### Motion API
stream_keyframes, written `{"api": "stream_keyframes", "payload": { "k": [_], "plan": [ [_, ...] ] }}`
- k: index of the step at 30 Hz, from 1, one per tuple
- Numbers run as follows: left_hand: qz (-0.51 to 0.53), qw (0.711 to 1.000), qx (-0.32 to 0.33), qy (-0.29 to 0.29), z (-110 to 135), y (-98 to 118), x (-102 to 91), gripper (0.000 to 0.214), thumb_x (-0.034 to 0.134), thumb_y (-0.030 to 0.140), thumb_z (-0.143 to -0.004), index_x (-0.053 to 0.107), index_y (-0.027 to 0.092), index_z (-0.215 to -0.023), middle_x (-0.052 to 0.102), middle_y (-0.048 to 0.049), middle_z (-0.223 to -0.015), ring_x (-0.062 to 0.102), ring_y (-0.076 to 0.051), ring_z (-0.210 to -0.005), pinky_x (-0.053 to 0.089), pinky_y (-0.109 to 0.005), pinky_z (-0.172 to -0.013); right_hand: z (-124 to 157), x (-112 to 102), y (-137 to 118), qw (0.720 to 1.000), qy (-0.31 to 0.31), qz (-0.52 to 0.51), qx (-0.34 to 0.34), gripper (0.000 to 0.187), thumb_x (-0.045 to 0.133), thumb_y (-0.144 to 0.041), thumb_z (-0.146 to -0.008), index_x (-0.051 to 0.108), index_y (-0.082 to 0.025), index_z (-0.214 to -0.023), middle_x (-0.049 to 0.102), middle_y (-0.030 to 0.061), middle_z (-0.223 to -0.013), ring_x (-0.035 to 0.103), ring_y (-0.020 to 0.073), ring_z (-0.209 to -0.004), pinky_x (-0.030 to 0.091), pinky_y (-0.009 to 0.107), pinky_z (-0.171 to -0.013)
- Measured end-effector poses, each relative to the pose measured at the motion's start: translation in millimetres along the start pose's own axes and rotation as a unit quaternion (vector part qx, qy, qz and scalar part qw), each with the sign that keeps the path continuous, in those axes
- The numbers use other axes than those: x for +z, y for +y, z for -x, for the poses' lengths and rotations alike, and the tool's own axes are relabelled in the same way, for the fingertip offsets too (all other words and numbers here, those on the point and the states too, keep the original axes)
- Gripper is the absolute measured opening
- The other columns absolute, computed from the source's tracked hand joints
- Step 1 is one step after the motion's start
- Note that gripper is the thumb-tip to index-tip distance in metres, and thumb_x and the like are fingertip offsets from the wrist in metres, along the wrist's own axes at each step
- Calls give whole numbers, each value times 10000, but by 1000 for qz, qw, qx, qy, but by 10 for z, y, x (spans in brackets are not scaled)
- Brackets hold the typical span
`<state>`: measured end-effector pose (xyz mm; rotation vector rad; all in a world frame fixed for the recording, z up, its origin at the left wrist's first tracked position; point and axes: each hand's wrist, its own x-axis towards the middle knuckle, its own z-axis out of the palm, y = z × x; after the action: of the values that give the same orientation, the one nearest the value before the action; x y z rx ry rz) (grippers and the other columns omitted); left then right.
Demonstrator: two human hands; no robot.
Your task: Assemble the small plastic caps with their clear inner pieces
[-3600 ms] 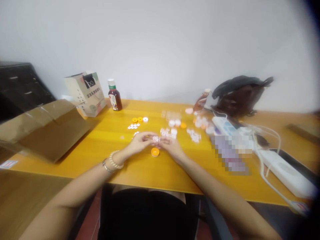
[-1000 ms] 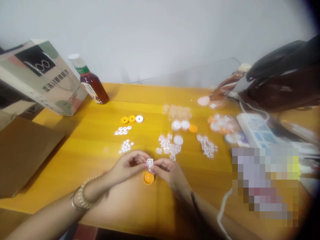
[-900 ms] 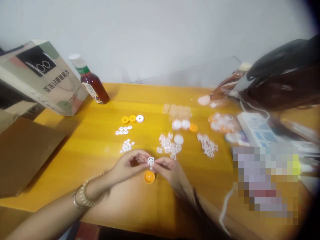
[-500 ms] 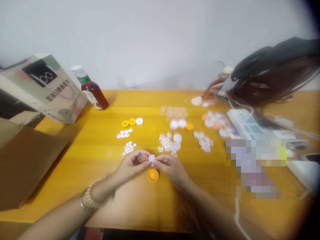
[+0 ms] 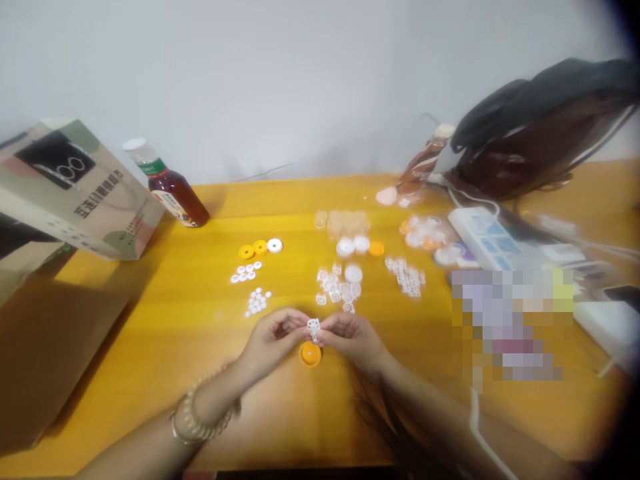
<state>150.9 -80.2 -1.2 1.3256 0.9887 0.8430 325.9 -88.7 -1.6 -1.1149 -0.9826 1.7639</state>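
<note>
My left hand [image 5: 273, 341] and my right hand [image 5: 353, 339] meet over the yellow table [image 5: 175, 313], fingertips pinched together on one small white lattice-like plastic piece [image 5: 313, 327]. Directly beneath it, an orange cap [image 5: 310, 354] lies on the table. My left wrist wears a beaded bracelet [image 5: 193, 420]. Beyond my hands lie a heap of similar white lattice pieces [image 5: 337, 292], a second heap [image 5: 406, 275], small white discs [image 5: 257, 301] and orange and white caps [image 5: 260, 248].
A dark-liquid bottle [image 5: 167, 187] and a printed paper bag [image 5: 75, 190] stand at the back left, a cardboard box [image 5: 45, 347] at the left. A dark bag [image 5: 540, 127], a power strip [image 5: 487, 237] and cables fill the right side.
The view has drifted a little; my hands stay pinched together on the white piece above the orange cap, with slight finger shifts only.
</note>
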Motion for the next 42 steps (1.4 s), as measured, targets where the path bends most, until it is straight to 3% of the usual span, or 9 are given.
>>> {"api": "stream_keyframes", "payload": {
  "k": [8, 13, 19, 22, 28, 31, 34, 38, 42],
  "plan": [
    [-41, 998, 42, 10, 26, -16, 7, 170, 596, 274, -784, 570, 131, -871, 602, -35, -771, 561, -107, -703, 464, -230, -682, -1, -4, 51, 998, 2, 37, -51, 168, 730, -300, -614, 637, -164, -648, 664, -12, -616, 602, 97, -584, 484, 241, -629],
    [-166, 976, 143, 20, 13, 37, -15, 311, 640, 297, -746, 575, 169, -1022, 581, -39, -814, 530, -105, -687, 451, -226, -641, -11, -3, 132, 990, 10, 54, -131, 145, 702, -285, -641, 601, -184, -665, 661, -18, -670, 616, 108, -641, 485, 256, -677],
    [-232, 956, 176, 39, -4, 88, 11, 148, 594, 270, -784, 620, 156, -874, 592, -26, -748, 550, -106, -674, 453, -226, -633, 32, 27, 176, 975, 14, 99, -197, 119, 677, -275, -674, 601, -197, -723, 655, 4, -751, 625, 140, -723, 489, 296, -732],
    [-198, 966, 167, 11, -33, 128, -3, 141, 594, 260, -782, 602, 132, -842, 595, -36, -760, 558, -108, -683, 465, -235, -651, 45, 29, 135, 981, 5, 69, -181, 141, 692, -275, -660, 597, -198, -730, 650, -2, -745, 617, 135, -724, 484, 293, -734],
    [-102, 975, 153, -125, -146, 203, -77, 176, 559, 235, -811, 568, 131, -953, 608, -80, -931, 588, -145, -864, 480, -310, -811, 19, -19, 85, 995, -23, -31, -92, 160, 693, -276, -669, 564, -191, -709, 640, -28, -700, 600, 103, -652, 470, 279, -713],
    [-131, 969, 146, -148, -237, 224, -135, 204, 537, 245, -829, 555, 136, -1001, 614, -82, -953, 591, -148, -866, 481, -312, -805, 24, -27, 82, 996, -22, -42, -80, 247, 733, -259, -620, 529, -205, -749, 625, -48, -660, 589, 101, -605, 461, 262, -642],
    [-242, 942, 201, -115, -351, 242, -178, 181, 500, 238, -850, 568, 155, -996, 602, -74, -981, 564, -154, -919, 448, -316, -843, 51, -15, 70, 997, -17, -20, -72, 306, 734, -264, -614, 552, -219, -856, 590, -65, -613, 555, 88, -553, 441, 238, -586],
    [-390, 879, 252, -109, -497, 185, -127, 193, 519, 233, -836, 570, 173, -1012, 570, -75, -1026, 522, -176, -978, 417, -325, -872, 77, 9, 80, 999, -24, -5, -41, 267, 736, -292, -599, 605, -194, -809, 596, -42, -639, 508, 67, -500, 421, 222, -526],
    [-419, 863, 257, -117, -570, 109, -30, 139, 456, 200, -864, 586, 161, -896, 580, -65, -928, 543, -152, -866, 439, -284, -794, 64, 20, 113, 999, -12, -39, -25, 268, 743, -293, -589, 612, -184, -796, 610, -36, -629, 543, 79, -516, 448, 238, -557]
  ]
}}
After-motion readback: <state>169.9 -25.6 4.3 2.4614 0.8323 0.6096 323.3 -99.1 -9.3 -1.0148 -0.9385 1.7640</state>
